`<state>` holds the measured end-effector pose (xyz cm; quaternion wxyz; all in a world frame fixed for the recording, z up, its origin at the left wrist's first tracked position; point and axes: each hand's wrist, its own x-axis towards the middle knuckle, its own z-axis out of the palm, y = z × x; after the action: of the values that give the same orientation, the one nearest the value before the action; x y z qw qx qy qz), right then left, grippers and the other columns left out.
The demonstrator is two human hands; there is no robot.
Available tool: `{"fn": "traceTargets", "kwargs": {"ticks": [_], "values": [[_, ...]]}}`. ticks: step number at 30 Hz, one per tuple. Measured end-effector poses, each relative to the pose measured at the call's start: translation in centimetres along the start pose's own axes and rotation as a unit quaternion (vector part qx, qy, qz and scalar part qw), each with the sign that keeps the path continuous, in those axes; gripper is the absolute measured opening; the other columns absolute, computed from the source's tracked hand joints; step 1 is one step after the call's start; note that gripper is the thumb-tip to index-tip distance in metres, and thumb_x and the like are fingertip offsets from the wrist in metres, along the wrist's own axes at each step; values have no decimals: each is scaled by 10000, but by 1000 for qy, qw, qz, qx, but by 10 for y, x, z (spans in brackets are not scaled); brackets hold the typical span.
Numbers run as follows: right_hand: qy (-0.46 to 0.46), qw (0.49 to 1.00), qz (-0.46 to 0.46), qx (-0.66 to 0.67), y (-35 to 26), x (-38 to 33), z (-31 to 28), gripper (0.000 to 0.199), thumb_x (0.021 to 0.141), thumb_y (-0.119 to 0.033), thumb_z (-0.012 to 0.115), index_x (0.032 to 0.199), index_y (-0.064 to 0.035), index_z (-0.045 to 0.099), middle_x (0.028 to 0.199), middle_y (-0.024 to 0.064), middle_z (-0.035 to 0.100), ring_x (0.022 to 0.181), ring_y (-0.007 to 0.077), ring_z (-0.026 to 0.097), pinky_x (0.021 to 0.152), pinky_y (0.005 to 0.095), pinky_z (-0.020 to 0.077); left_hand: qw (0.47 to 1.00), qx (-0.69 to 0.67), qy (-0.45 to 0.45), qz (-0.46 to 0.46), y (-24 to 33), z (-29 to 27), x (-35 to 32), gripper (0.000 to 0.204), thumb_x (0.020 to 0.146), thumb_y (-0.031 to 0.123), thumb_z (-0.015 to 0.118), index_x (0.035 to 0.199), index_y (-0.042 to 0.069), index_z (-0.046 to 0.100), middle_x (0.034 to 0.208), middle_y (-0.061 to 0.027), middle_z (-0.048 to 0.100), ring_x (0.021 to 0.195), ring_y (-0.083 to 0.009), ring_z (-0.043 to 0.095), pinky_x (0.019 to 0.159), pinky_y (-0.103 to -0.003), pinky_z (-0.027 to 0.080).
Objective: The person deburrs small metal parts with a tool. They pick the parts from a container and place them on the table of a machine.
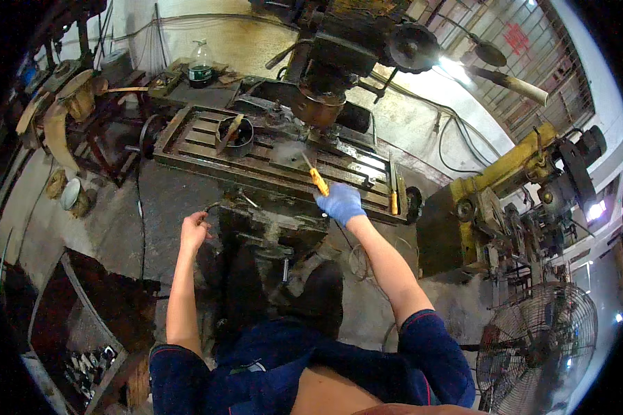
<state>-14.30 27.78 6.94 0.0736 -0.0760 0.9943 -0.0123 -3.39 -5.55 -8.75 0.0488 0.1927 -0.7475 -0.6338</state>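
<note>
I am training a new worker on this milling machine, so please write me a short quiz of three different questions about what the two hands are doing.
1. True or false: the right hand wears a blue glove.
2. Which tool does the right hand hold? A) the orange-handled brush B) a green plastic bottle C) a grey steel hammer
3. Fill in: the bare left hand grips a thin dark ____ at the front of the rusty slotted machine table.

Key: 1 true. 2 A; its tip points toward the workpiece area under the spindle. 3 crank handle, as far as the picture shows.
</note>
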Motion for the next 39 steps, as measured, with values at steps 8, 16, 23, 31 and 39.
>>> {"fn": "traceTargets", "kwargs": {"ticks": [8, 16, 23, 31, 39], "values": [[61, 996, 17, 55, -7, 48, 6, 447, 731, -453, 551, 835, -30, 651, 867, 212, 623, 842, 350, 602, 736, 416, 472, 999, -7, 33, 33, 8, -19, -2, 291, 772, -13, 454, 1038, -74, 557, 746, -132, 627, 535, -164, 580, 501, -274, 473], [-183, 954, -163, 172, 15, -71, 11, 485, 723, -491, 593, 743, -7, 616, 610, 201, 566, 574, 315, 559, 583, 390, 440, 964, -219, -105, -110, 22, 37, -13, 231, 845, 130, 510, 1034, 3, 553, 785, -116, 629, 575, -182, 602, 587, -321, 518], [-165, 946, -189, 205, 3, -116, 32, 473, 732, -485, 586, 717, -13, 615, 648, 221, 561, 637, 377, 563, 566, 403, 428, 897, -378, -193, -125, 42, 98, -22, 244, 895, 161, 447, 1085, 27, 521, 838, -121, 620, 704, -216, 624, 603, -315, 505], [-146, 930, -208, 266, -6, -112, 43, 454, 759, -456, 585, 696, -7, 598, 570, 182, 534, 513, 302, 526, 501, 384, 398, 896, -410, -127, -115, 70, 92, -40, 205, 861, 136, 501, 1018, 11, 542, 805, -99, 588, 715, -215, 608, 700, -375, 530], [-234, 843, -263, 407, -29, -124, 28, 286, 735, -276, 682, 667, -18, 580, 519, -14, 485, 467, 69, 437, 436, 266, 350, 949, -308, -61, 0, 116, 30, -79, 177, 844, 92, 510, 941, -34, 587, 606, -66, 553, 551, -159, 600, 551, -262, 487]]}}
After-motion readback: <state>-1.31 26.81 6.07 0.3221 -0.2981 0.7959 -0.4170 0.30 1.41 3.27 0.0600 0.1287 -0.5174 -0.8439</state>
